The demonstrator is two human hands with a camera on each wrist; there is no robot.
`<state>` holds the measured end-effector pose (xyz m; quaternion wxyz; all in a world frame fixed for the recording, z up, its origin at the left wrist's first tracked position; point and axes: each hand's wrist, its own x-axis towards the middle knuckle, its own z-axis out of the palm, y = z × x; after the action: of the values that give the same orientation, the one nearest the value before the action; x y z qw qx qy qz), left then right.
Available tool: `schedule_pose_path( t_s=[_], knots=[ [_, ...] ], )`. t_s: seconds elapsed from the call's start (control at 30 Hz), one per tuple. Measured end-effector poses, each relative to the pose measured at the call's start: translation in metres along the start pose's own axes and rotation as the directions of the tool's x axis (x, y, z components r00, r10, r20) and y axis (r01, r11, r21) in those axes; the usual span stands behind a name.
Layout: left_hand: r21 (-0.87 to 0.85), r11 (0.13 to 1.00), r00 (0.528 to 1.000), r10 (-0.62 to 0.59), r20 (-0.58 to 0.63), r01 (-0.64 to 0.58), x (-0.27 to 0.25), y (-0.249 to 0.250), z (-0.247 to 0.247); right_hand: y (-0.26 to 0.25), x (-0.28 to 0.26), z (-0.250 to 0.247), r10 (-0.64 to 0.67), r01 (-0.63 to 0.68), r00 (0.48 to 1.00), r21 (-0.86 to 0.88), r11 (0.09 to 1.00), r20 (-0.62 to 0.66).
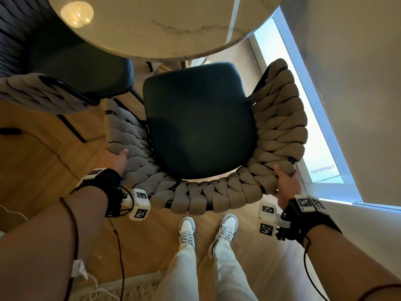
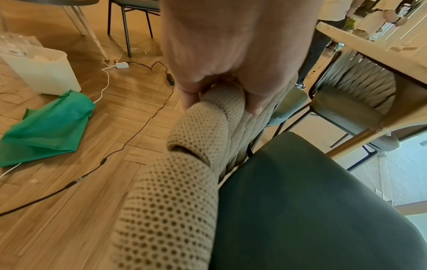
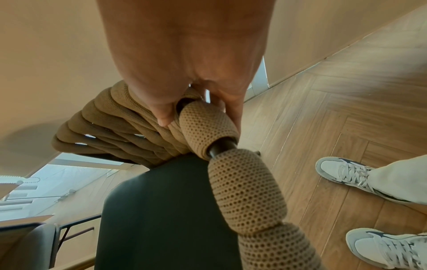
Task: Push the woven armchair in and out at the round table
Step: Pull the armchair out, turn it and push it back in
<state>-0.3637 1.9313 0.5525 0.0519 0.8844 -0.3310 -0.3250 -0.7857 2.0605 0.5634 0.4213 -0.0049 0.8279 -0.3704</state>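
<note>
The woven armchair (image 1: 280, 127) has a beige rope back, a black frame and a dark green seat (image 1: 199, 120). It stands just off the edge of the round marble table (image 1: 162, 29), with only the seat's front under the rim. My left hand (image 1: 116, 158) grips the rope rail on the chair's left side, thumb on top. My right hand (image 1: 286, 181) grips the rail at the back right corner. The left wrist view shows the left hand (image 2: 221, 87) curled round the woven rail (image 2: 175, 182). In the right wrist view the right hand (image 3: 198, 102) is wrapped round the rope-covered tube (image 3: 242, 182).
A second woven chair (image 1: 54, 83) stands at the table's left. A low window (image 1: 303, 118) and wall run close along the right. Cables (image 2: 129, 137), a green cloth (image 2: 46, 127) and a white bin (image 2: 39, 67) lie on the wood floor at left. My feet (image 1: 206, 231) stand behind the chair.
</note>
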Motion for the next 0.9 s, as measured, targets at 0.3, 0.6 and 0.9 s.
schedule_pose_path(
  t_s=[0.3,0.6,0.9],
  knots=[
    [0.018,0.999,0.999,0.037,0.027,-0.038,-0.016,0.000,0.005,-0.004,0.009,-0.007,-0.020,0.020,1.000,0.015,1.000,-0.013],
    [-0.050,0.999,1.000,0.015,0.006,-0.015,-0.019,-0.005,0.009,-0.002,0.002,-0.002,-0.038,0.037,0.998,-0.029,0.999,-0.058],
    [-0.075,0.997,1.000,-0.008,0.007,0.008,-0.018,-0.008,-0.001,-0.001,-0.016,0.000,-0.036,0.031,0.998,-0.104,0.994,-0.046]
  ],
)
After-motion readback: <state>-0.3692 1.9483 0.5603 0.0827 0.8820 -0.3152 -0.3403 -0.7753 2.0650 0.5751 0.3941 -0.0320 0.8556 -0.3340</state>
